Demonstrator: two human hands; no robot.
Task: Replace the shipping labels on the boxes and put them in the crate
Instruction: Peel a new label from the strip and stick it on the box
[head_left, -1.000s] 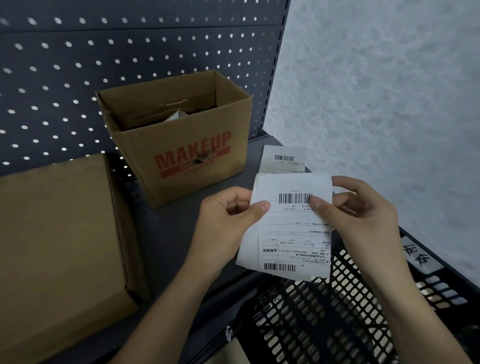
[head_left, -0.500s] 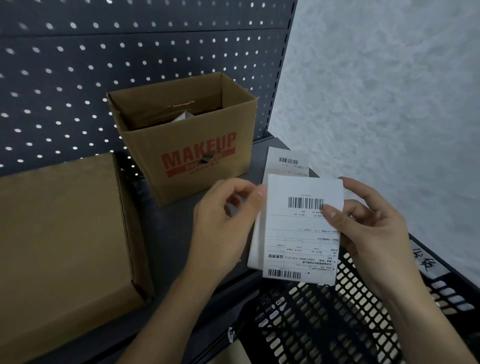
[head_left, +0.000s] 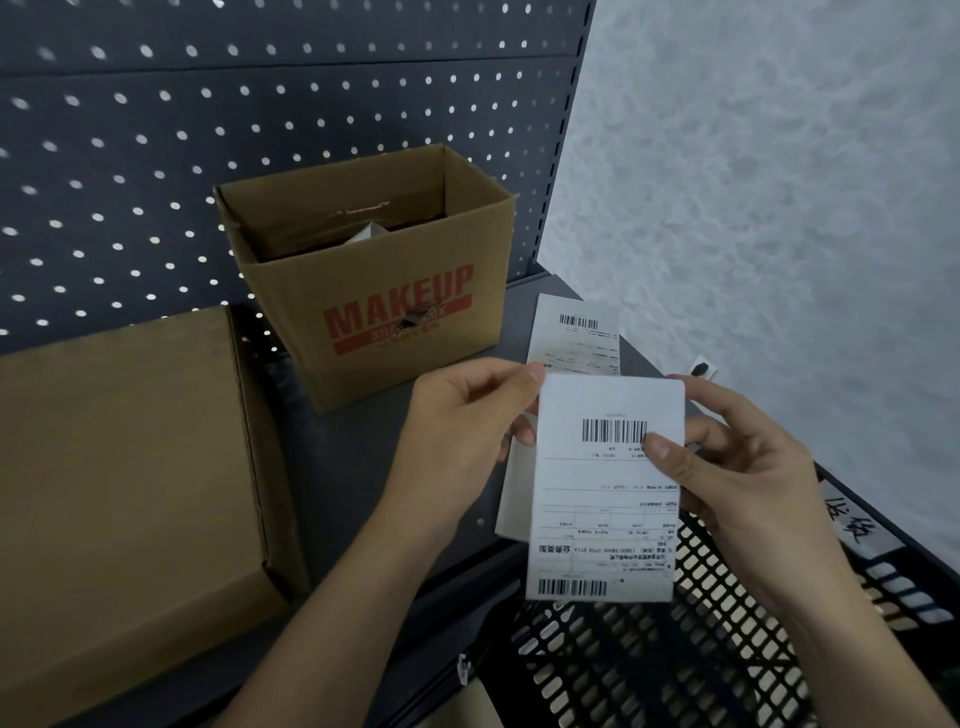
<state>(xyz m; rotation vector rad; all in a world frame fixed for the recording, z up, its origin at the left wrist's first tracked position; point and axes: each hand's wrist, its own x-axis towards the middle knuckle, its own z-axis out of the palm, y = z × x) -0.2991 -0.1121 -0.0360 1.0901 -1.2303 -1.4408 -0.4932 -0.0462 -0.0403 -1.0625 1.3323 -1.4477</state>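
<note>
A white shipping label (head_left: 602, 499) with two barcodes is held upright in front of me. My right hand (head_left: 748, 483) pinches its right edge, thumb on the upper barcode. My left hand (head_left: 457, 441) pinches the top left corner, where a blank backing sheet (head_left: 514, 499) shows behind the label, offset to the left. A closed flat cardboard box (head_left: 124, 493) lies on the shelf at the left. The black mesh crate (head_left: 675, 670) sits below the label at the lower right.
An open cardboard box marked MAKEUP (head_left: 374, 275) stands at the back of the dark shelf (head_left: 353, 467). Another printed label (head_left: 576, 335) lies flat beside it. A pegboard (head_left: 260, 104) backs the shelf; a pale wall (head_left: 779, 208) is to the right.
The label has come up and to the right, and the backing sheet behind it shows further out to the left. Both hands keep their grip on the paper.
</note>
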